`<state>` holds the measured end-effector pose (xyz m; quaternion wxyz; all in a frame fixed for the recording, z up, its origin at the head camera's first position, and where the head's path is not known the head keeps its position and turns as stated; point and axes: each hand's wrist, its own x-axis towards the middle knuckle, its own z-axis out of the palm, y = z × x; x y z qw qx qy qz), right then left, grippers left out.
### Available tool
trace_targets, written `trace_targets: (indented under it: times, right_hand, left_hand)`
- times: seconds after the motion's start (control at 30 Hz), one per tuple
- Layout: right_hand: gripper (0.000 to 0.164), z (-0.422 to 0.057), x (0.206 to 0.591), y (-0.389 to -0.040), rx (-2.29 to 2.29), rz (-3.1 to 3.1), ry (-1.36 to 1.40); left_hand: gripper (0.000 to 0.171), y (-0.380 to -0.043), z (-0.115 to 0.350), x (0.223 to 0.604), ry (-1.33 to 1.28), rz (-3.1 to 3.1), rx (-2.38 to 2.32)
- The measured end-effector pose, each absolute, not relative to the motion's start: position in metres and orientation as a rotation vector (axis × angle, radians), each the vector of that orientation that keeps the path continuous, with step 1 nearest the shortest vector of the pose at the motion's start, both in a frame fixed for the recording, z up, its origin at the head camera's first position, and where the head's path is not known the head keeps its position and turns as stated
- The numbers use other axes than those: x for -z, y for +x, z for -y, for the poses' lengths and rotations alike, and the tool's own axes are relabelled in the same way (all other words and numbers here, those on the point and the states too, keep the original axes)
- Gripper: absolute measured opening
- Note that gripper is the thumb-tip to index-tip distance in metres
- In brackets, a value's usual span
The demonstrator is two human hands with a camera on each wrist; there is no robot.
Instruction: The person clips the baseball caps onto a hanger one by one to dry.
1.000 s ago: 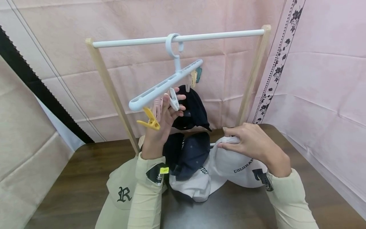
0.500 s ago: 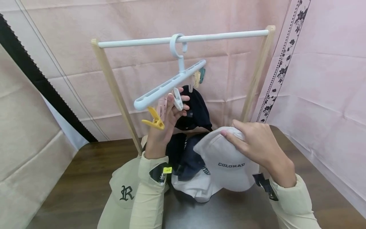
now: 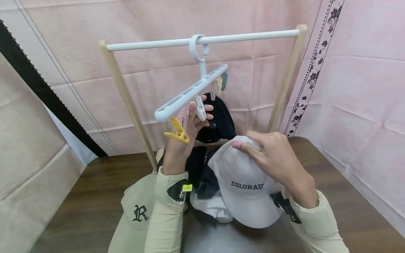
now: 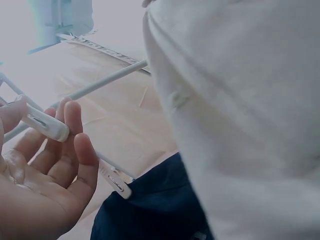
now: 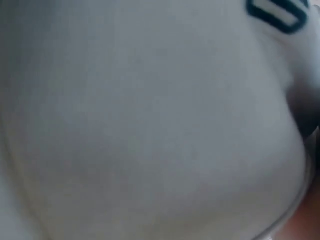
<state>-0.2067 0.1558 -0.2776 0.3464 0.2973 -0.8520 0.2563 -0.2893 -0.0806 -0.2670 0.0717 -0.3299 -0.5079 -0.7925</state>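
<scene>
One white cap (image 3: 245,200), lettered, below the right hand (image 3: 280,161), whose thumb and fingers grip its upper edge. One white clip (image 3: 200,108), pinched between the left hand's (image 3: 193,129) thumb and fingers. Above that hand: pale-blue hanger (image 3: 190,95). Behind it: dark cap (image 3: 223,121).

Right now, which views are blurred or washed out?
Head: evenly lit, the lettering on the held cap readable; left wrist: glare washes out the upper left, the pinched clip is clear enough, the held cap looks soft; right wrist: dim and blurred, the held cap filling most of it.
</scene>
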Motion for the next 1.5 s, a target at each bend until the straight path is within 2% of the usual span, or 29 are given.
trace_targets:
  times: [0.13,0.37,0.5,0.6,0.7,0.97,1.07,1.3,1.5]
  right_hand:
    - [0.037,-0.147,0.270,-0.207,-0.751,2.327,0.748]
    - [0.021,-0.139,0.264,-0.207,-0.786,2.500,0.775]
    - [0.007,-0.136,0.265,-0.207,-0.758,2.457,0.859]
    - [0.003,-0.133,0.264,-0.211,-0.736,2.350,0.988]
    - [0.007,-0.130,0.263,-0.217,-0.728,2.259,1.081]
    - [0.011,-0.122,0.258,-0.239,-0.786,2.294,1.149]
    - [0.012,-0.119,0.257,-0.247,-0.809,2.327,1.121]
    - [0.015,-0.115,0.253,-0.262,-0.817,2.360,1.048]
    - [0.018,-0.114,0.249,-0.269,-0.759,2.376,1.064]
  left_hand:
    - [0.094,-0.289,0.081,0.267,-0.945,1.519,2.364]
    - [0.084,-0.286,0.076,0.266,-0.876,1.365,2.417]
    - [0.086,-0.286,0.073,0.267,-0.853,1.353,2.414]
    - [0.090,-0.286,0.073,0.267,-0.833,1.357,2.405]
    - [0.090,-0.286,0.072,0.267,-0.816,1.359,2.397]
    - [0.087,-0.288,0.068,0.266,-0.756,1.347,2.365]
    - [0.081,-0.288,0.066,0.265,-0.750,1.325,2.354]
    - [0.028,-0.289,0.063,0.263,-0.721,1.267,2.385]
    - [0.026,-0.290,0.063,0.261,-0.676,1.264,2.385]
